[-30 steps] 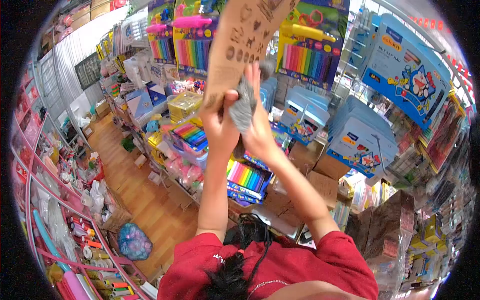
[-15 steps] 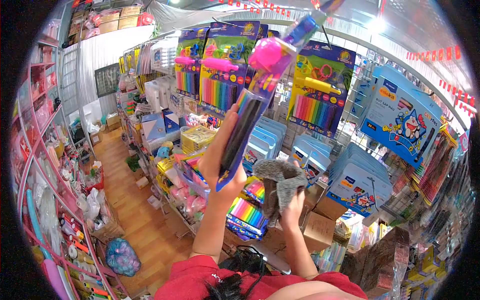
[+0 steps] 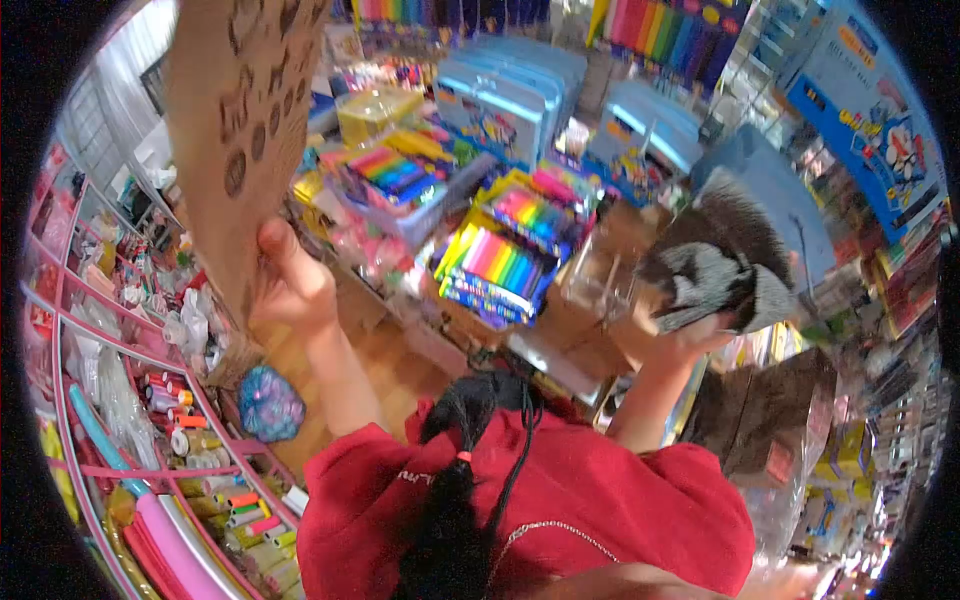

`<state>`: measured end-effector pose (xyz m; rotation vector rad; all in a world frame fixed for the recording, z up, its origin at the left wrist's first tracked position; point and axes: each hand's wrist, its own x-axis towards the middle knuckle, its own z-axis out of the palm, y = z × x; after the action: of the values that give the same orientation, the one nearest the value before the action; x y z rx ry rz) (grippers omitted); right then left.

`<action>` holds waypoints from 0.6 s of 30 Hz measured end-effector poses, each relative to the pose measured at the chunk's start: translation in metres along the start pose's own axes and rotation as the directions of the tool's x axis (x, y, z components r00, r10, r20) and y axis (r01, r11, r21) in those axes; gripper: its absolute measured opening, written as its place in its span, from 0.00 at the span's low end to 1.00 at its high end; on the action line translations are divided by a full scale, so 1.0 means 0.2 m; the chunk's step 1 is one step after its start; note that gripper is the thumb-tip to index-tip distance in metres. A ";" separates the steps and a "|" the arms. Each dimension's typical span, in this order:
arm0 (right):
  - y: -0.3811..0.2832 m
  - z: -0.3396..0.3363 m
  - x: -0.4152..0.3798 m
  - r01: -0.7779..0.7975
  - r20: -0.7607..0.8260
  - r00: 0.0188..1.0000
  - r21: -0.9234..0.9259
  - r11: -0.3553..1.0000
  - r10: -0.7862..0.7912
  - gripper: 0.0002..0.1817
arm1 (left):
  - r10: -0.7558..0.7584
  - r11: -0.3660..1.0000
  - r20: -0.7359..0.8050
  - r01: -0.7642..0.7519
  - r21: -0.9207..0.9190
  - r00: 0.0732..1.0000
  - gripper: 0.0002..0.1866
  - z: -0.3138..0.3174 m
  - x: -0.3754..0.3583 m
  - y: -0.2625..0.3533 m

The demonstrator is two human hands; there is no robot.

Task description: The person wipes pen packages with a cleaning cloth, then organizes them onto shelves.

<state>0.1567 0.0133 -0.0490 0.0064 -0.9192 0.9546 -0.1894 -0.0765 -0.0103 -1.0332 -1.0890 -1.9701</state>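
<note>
My left hand point(image 3: 290, 280) grips the lower edge of a brown cardboard piece point(image 3: 235, 130) with dark printed drawings, raised upright at the upper left. On the right, my right hand point(image 3: 690, 338) has a dark grey fuzzy cloth point(image 3: 725, 260) bunched over its fingers. Between the hands lie packs of rainbow-coloured pens or clay point(image 3: 495, 265), with more colourful packs in a pale purple basket point(image 3: 400, 190) behind them. Blue carry boxes point(image 3: 500, 100) stand in a row beyond.
Pink-framed shelves point(image 3: 120, 330) with rolls and bags line the left side. A tied bag of bluish stuff point(image 3: 270, 403) sits on the wooden floor point(image 3: 375, 370). A blue crayon box point(image 3: 860, 120) hangs at the upper right. A dark brown box point(image 3: 760, 415) stands at the lower right.
The long pack with the pink item has left my left hand, which now holds the cardboard further left. My right hand and the grey cloth have moved right. The view has tilted down.
</note>
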 end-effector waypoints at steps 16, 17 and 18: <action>-0.14 -0.06 -0.04 0.078 -0.465 0.845 -0.383 0.920 -0.265 0.26 | 0.219 0.939 0.851 -0.340 -0.051 0.478 0.14 -0.26 -0.63 0.02; -0.14 -0.06 -0.04 0.076 -0.469 0.843 -0.381 0.922 -0.263 0.26 | 0.216 0.933 0.869 -0.355 -0.051 0.444 0.15 -0.23 -0.65 0.01; -0.15 -0.08 -0.04 0.087 -0.450 0.856 -0.360 0.929 -0.255 0.26 | 0.209 0.933 0.875 -0.357 -0.045 0.436 0.17 -0.20 -0.67 0.01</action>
<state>0.1857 -0.0049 -0.0536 -0.4174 -0.5774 0.5793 -0.1363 -0.0905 -0.1398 -2.0934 -1.3942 -0.9692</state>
